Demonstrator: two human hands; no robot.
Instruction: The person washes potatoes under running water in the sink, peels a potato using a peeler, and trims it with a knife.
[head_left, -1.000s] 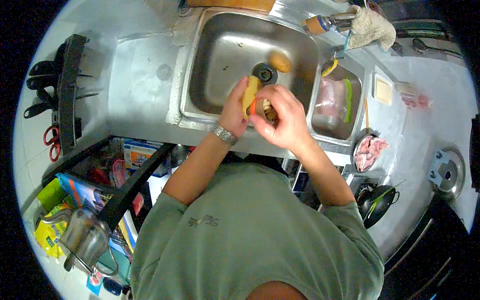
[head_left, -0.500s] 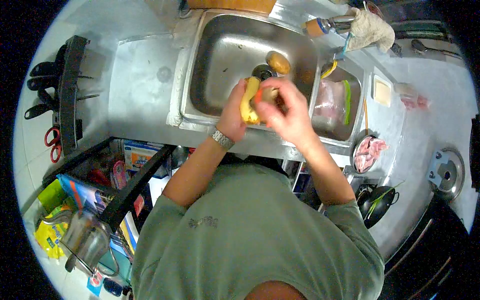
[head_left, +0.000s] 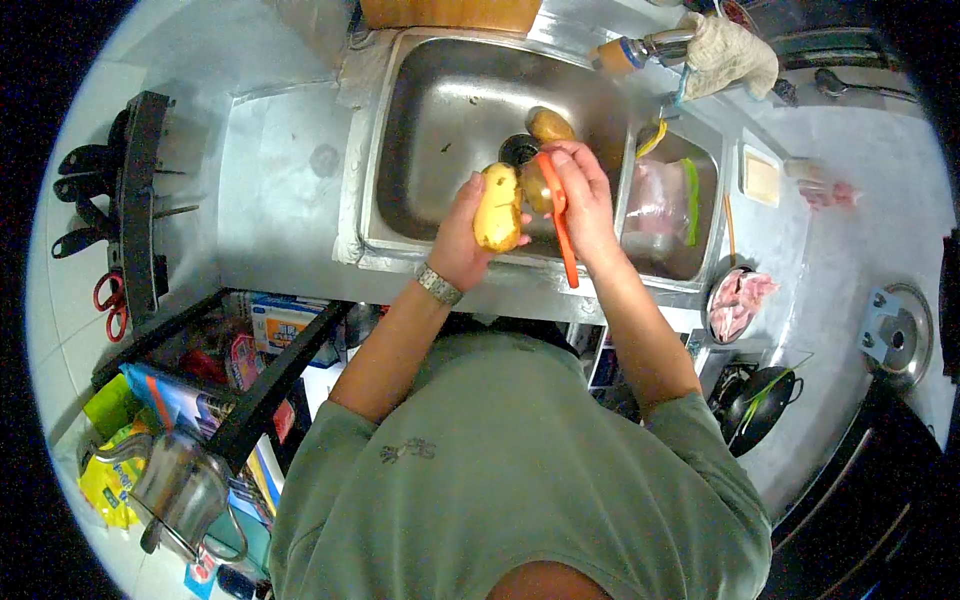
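My left hand (head_left: 463, 235), with a metal watch on its wrist, holds a mostly peeled yellow potato (head_left: 498, 208) above the sink's front part. Close by on the right, my right hand (head_left: 588, 200) is closed on an orange peeler (head_left: 564, 237), whose handle points down toward me. A brown potato (head_left: 538, 188) shows beside the peeler's head, between my hands; whether my right fingers also hold it is hard to tell. Another unpeeled potato (head_left: 551, 125) lies in the steel sink (head_left: 430, 90) by the drain (head_left: 519, 150).
A smaller basin (head_left: 690, 262) at the right holds a green-edged plastic bag (head_left: 662, 200). Farther right are a bowl of raw meat (head_left: 738, 303) and a black pan (head_left: 765, 410). The faucet (head_left: 668, 45) stands behind. Knives and red scissors (head_left: 112, 305) hang at left.
My right hand has turned and drawn slightly away from the peeled potato, so the orange peeler now shows clearly. The potato in my left hand shows a broader side.
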